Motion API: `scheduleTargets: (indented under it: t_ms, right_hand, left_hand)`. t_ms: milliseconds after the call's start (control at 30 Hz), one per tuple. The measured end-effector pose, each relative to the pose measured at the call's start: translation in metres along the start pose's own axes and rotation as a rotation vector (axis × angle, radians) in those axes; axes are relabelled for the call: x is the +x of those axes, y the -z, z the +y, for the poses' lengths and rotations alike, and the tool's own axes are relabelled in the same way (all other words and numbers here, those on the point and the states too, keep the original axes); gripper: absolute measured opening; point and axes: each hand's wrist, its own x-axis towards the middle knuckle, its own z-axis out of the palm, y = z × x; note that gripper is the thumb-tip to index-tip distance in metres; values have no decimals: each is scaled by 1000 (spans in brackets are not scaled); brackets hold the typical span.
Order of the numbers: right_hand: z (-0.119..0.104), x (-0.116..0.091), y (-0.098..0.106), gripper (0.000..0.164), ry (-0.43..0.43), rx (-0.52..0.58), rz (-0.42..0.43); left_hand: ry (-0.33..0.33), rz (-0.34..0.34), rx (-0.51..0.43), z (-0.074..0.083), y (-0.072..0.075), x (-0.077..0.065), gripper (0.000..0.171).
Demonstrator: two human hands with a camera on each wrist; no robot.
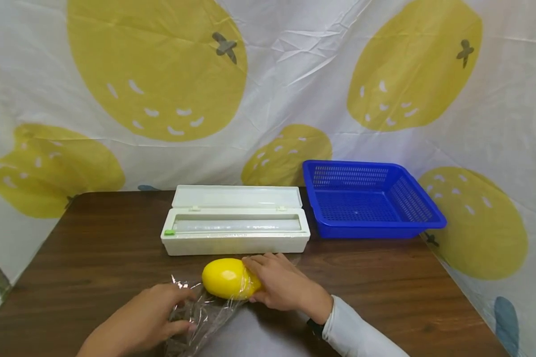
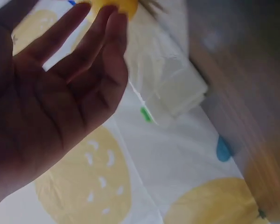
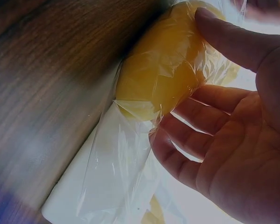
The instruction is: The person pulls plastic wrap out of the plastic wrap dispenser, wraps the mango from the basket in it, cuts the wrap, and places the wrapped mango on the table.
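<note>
A glossy yellow lemon (image 1: pixel 225 278) lies on the table in front of the white box, with clear plastic wrap (image 3: pixel 161 65) over its right part. My right hand (image 1: pixel 283 282) holds the lemon's right end, thumb on one side and fingers on the other, through the film. To the lemon's left, loose crumpled wrap (image 1: pixel 201 317) spreads over the table. My left hand (image 1: pixel 145 315) is at that loose film, thumb and fingers apart. In the left wrist view the left hand's fingers (image 2: pixel 91 51) are loosely bent.
A white wrap dispenser (image 1: pixel 236 243) stands behind the lemon, its lid (image 1: pixel 236 196) raised, a roll of film inside and a green slider (image 1: pixel 169 232) at its left. At the back right sits a blue basket (image 1: pixel 379 230). A fruit-print cloth (image 1: pixel 290 64) hangs behind the brown table (image 1: pixel 94 248).
</note>
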Motion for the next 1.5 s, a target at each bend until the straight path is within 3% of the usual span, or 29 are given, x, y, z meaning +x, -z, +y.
scheduleTargets:
  t_ms: [100, 200, 433, 600, 667, 733, 933, 1100, 1233, 1400, 1500]
  right_hand:
    - [0, 0, 0, 77, -3, 2, -2]
    - [-1, 0, 0, 77, -10, 6, -15]
    - [-1, -2, 1, 78, -34, 7, -44]
    - [0, -2, 1, 79, -34, 8, -46]
    - [0, -2, 1, 78, -31, 4, -44]
    - [1, -1, 1, 78, -29, 2, -40]
    - [2, -2, 1, 78, -32, 11, -42]
    - [3, -2, 3, 79, -28, 12, -46]
    - [3, -2, 3, 80, -31, 6, -53]
    - [2, 0, 2, 79, -35, 8, -52]
    - [1, 0, 1, 79, -36, 14, -47]
  left_hand:
    - [93, -175, -119, -9, -5, -11, 42]
    - [141, -238, -154, -14, -14, -18, 31]
    - [87, -201, -122, -15, -30, -18, 24]
    - [37, -172, -112, -11, -36, -15, 8]
    - [-11, -127, -60, -11, -39, -16, 13]
    - [-17, -115, -43, -9, -39, -17, 17]
    - [8, -150, -44, -1, -32, -19, 15]
    - [13, -153, 9, 13, -13, -15, 12]
    - [-57, -73, 119, 28, 4, -11, 14]
    - [-173, 105, 256, 49, 22, -1, 20]
    - [-205, 192, 331, 59, 29, 9, 21]
